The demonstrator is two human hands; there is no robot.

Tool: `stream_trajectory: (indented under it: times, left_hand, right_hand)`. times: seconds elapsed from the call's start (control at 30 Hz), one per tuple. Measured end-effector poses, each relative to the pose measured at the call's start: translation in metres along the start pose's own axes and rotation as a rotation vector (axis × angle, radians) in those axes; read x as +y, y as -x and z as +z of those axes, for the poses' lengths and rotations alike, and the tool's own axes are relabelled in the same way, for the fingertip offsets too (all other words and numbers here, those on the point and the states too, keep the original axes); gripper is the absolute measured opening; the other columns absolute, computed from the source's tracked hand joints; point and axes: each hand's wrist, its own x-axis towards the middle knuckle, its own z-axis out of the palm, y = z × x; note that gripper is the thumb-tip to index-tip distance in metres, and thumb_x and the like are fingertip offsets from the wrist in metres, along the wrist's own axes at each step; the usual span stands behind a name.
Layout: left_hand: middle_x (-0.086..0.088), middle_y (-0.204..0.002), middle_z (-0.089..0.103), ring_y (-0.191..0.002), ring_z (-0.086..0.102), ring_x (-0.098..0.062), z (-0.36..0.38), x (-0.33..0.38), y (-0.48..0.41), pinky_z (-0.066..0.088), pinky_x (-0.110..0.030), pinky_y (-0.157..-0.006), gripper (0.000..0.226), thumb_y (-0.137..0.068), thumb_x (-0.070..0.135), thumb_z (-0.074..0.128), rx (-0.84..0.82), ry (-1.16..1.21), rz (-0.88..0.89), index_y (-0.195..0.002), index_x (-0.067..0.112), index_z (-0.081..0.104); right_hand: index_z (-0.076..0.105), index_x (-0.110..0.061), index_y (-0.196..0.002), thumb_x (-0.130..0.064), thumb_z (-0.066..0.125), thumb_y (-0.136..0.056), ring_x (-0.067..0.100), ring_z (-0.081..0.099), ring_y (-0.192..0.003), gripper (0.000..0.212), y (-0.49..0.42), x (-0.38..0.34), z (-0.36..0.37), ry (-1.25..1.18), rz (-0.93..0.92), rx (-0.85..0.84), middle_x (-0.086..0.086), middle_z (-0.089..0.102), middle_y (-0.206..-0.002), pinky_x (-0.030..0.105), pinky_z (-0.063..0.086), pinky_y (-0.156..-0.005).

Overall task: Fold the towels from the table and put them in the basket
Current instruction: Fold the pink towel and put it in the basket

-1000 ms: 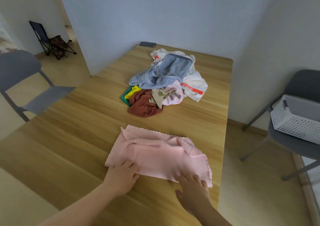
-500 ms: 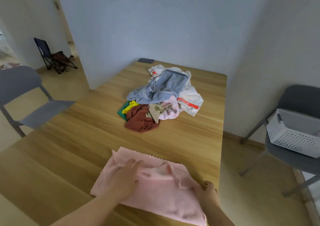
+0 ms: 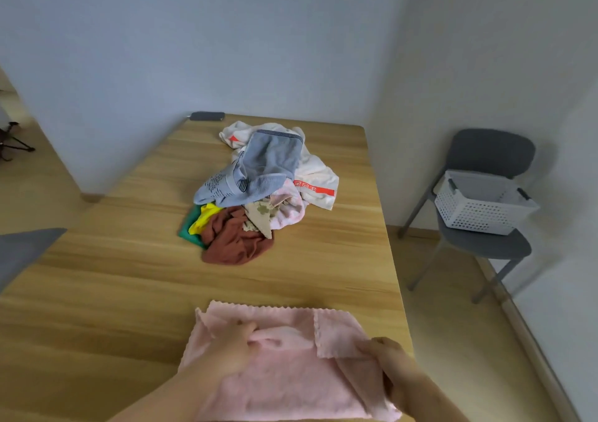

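Head view over a wooden bench (image 3: 113, 292) set into a corner of pale walls. A pink towel (image 3: 284, 386) with a scalloped edge lies at the near edge of the bench, towards its right side. It is partly spread, and its far right corner is turned back over itself. The left hand (image 3: 234, 345) lies on the left-centre of the towel, fingers curled and pinching a raised fold of the cloth. The right hand (image 3: 396, 373) grips the towel's right edge, fingers and thumb closed round a bunched flap lifted slightly off the bench. Well apart from the pink towel, past the middle of the bench, sits a loose heap of towels (image 3: 259, 195). A grey-blue towel (image 3: 271, 162) lies on top, with a white towel with red-orange print (image 3: 318, 179) beneath it and to its right. A rust-brown cloth (image 3: 233, 243) lies at the near side, a yellow piece (image 3: 204, 219) and a green piece (image 3: 187, 229) at the left, and pale pink and beige patterned pieces between. A dark flat object (image 3: 207, 116) lies at the far edge of the bench against the wall. To the right of the bench, a white perforated basket (image 3: 482, 209) rests on the seat of a grey chair (image 3: 492, 153). A second grey seat (image 3: 22, 250) enters at the left edge of the view.
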Motion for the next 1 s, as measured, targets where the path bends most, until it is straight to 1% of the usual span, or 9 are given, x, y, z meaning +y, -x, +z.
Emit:
stream_trajectory:
  times: [0.1, 0.17, 0.3, 0.43, 0.6, 0.77, 0.8, 0.9, 1.0]
  left_hand:
    - [0.005, -0.114, 0.047, -0.100, 0.053, -0.016, 0.000, -0.004, 0.001, 0.015, -0.048, -0.112, 0.011, -0.099, 0.034, 0.031, 0.010, -0.028, 0.002, -0.098, 0.028, 0.040]
    - [0.003, -0.124, 0.047, -0.107, 0.054, -0.017, -0.001, -0.003, 0.004, 0.020, -0.044, -0.110, 0.017, -0.100, 0.033, 0.030, 0.019, -0.037, 0.022, -0.106, 0.028, 0.045]
    - [-0.005, -0.138, 0.039, -0.098, 0.057, -0.019, 0.006, -0.004, -0.002, 0.041, -0.027, -0.078, 0.031, -0.100, 0.025, 0.034, 0.025, 0.072, 0.075, -0.127, 0.016, 0.045]
    - [-0.005, -0.144, 0.031, -0.086, 0.051, -0.013, 0.008, -0.007, -0.002, 0.045, -0.025, -0.081, 0.038, -0.099, 0.026, 0.035, 0.021, 0.118, 0.060, -0.135, 0.017, 0.040]
    - [-0.004, -0.147, 0.029, -0.097, 0.051, -0.012, 0.006, -0.004, -0.003, 0.044, -0.025, -0.090, 0.045, -0.096, 0.028, 0.036, -0.015, 0.131, 0.039, -0.141, 0.018, 0.036]
    - [-0.002, -0.134, 0.041, -0.118, 0.046, -0.018, 0.008, -0.004, -0.002, 0.026, -0.040, -0.109, 0.044, -0.089, 0.046, 0.044, -0.052, 0.111, -0.011, -0.126, 0.021, 0.048]
    - [-0.001, -0.135, 0.040, -0.123, 0.042, -0.020, 0.010, -0.006, -0.003, 0.024, -0.040, -0.110, 0.049, -0.086, 0.052, 0.045, -0.053, 0.144, -0.017, -0.127, 0.024, 0.047]
    - [0.010, -0.129, 0.039, -0.132, 0.034, -0.022, 0.013, -0.014, -0.005, 0.031, -0.035, -0.110, 0.057, -0.073, 0.067, 0.048, -0.017, 0.298, -0.021, -0.123, 0.041, 0.046]
    - [0.006, -0.120, 0.049, -0.097, 0.052, -0.009, 0.015, -0.012, -0.005, 0.046, -0.022, -0.083, 0.036, -0.087, 0.040, 0.053, 0.059, 0.416, 0.031, -0.121, 0.027, 0.050]
  right_hand:
    - [0.036, -0.011, -0.061, 0.011, 0.060, -0.080, 0.018, 0.038, -0.053, 0.038, -0.001, -0.004, -0.007, -0.125, -0.108, 0.031, 0.007, 0.040, -0.055, 0.030, 0.028, -0.051]
    - [0.036, -0.011, -0.059, 0.018, 0.056, -0.078, 0.019, 0.036, -0.054, 0.040, -0.005, -0.010, -0.016, -0.152, -0.215, 0.156, 0.009, 0.040, -0.058, 0.032, 0.028, -0.053]
    - [0.055, -0.011, -0.075, 0.007, 0.054, -0.081, 0.026, 0.054, -0.079, 0.020, -0.009, -0.010, -0.021, 0.097, -0.345, 0.476, 0.004, 0.060, -0.079, 0.034, 0.043, -0.074]
    - [0.052, -0.010, -0.103, -0.017, 0.052, -0.091, 0.029, 0.052, -0.083, 0.014, -0.021, 0.001, -0.005, 0.165, -0.185, 0.389, 0.013, 0.058, -0.096, 0.030, 0.038, -0.070]
    - [0.045, -0.014, -0.087, -0.033, 0.057, -0.089, 0.022, 0.052, -0.061, 0.022, -0.021, 0.003, 0.004, 0.247, -0.069, 0.317, 0.008, 0.057, -0.071, 0.026, 0.039, -0.054]
    - [0.060, -0.009, -0.072, -0.012, 0.063, -0.078, 0.020, 0.050, -0.055, 0.007, -0.023, 0.000, 0.007, 0.357, -0.044, 0.176, 0.005, 0.059, -0.057, 0.026, 0.037, -0.054]
    - [0.061, -0.010, -0.077, -0.008, 0.059, -0.078, 0.021, 0.051, -0.058, 0.003, -0.020, -0.004, 0.004, 0.370, -0.088, 0.237, 0.005, 0.060, -0.061, 0.025, 0.038, -0.053]
    - [0.058, -0.011, -0.107, -0.003, 0.052, -0.081, 0.027, 0.054, -0.081, 0.028, -0.013, -0.010, -0.009, 0.339, -0.259, 0.471, 0.010, 0.063, -0.093, 0.029, 0.041, -0.067]
    - [0.044, -0.013, -0.133, 0.000, 0.047, -0.085, 0.028, 0.051, -0.103, 0.049, -0.009, -0.009, -0.009, 0.359, -0.390, 0.538, 0.014, 0.053, -0.119, 0.033, 0.041, -0.081]
